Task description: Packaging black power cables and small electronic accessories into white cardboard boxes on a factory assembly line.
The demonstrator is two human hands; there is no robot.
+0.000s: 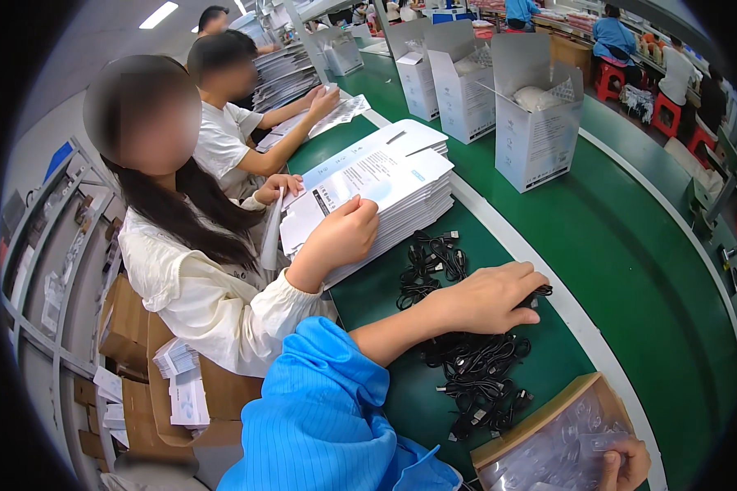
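Note:
My left hand (495,296), in a blue sleeve, reaches across the green table and rests palm down on a heap of coiled black cables (475,368), fingers curled on one bundle. My right hand (626,465) at the bottom edge pinches clear plastic bags (561,450) lying in a shallow cardboard tray (540,417). More black cables (426,262) lie beyond my left hand.
A person in a cream top beside me handles a stack of flat white printed cartons (385,188). Open white boxes (536,123) stand on the green conveyor (630,245). Another worker sits further along; several people work at the far right. Cardboard boxes sit on the floor at left.

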